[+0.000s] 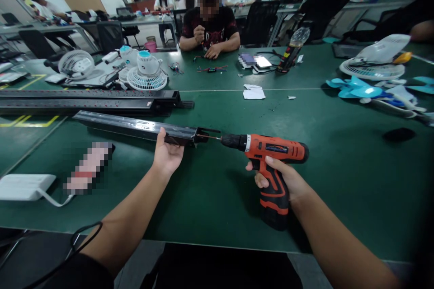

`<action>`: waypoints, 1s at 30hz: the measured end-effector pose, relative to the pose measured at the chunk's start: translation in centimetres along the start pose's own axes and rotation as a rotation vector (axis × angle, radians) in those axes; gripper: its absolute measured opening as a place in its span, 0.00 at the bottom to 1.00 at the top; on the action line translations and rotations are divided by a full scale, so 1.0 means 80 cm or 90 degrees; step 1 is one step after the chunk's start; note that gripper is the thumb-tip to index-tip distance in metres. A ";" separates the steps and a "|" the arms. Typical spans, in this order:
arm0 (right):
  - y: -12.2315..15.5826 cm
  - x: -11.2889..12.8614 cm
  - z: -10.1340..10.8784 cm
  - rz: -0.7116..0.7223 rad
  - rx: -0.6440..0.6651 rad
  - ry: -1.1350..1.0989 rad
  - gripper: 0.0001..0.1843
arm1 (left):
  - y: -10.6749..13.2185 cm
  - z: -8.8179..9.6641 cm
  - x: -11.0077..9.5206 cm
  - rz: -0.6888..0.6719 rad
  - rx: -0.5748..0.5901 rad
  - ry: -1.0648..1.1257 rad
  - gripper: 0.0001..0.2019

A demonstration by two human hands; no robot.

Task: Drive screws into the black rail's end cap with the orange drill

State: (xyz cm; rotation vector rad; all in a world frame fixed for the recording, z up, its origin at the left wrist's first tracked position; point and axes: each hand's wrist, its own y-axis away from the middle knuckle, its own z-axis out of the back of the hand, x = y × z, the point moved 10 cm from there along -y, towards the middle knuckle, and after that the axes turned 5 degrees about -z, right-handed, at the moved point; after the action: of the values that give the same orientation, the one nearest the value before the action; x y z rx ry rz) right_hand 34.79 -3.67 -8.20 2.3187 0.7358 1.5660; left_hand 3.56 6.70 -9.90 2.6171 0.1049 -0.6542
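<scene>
My left hand (168, 156) grips a long black metal rail (135, 127) near its right end, thumb on top and fingers underneath. The rail lies at a slight slant over the green table. My right hand (285, 176) is wrapped round the handle of an orange and black cordless drill (276, 148), a finger by the trigger. The drill points left, and its thin bit (213, 137) reaches the open right end of the rail. Whether the bit sits in a screw there is too small to tell.
More black rails (84, 101) lie behind mine. White fan parts (147, 76) are at back left, blue fan blades (359, 86) at right. A phone (90, 169) and white power bank (25, 186) lie at left. Across the table sits a person (210, 27) handling small parts; a bottle (291, 49) stands nearby.
</scene>
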 end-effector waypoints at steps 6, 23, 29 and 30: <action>0.003 0.006 0.001 0.017 0.002 0.011 0.31 | -0.001 -0.005 0.001 0.002 0.015 0.004 0.26; 0.009 0.011 -0.003 0.011 -0.009 0.001 0.30 | 0.006 -0.008 0.001 -0.006 -0.009 -0.017 0.22; 0.003 0.003 0.002 -0.006 -0.011 0.011 0.30 | 0.010 -0.011 0.000 -0.016 -0.014 -0.039 0.21; 0.003 0.002 0.002 -0.004 -0.007 0.016 0.30 | 0.011 -0.011 0.000 -0.015 -0.015 -0.037 0.21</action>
State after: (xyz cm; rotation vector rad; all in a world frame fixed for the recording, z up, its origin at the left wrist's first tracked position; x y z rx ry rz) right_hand 35.03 -3.77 -7.98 2.2909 0.7375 1.5952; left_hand 4.10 6.33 -8.83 2.5751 0.1248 -0.7310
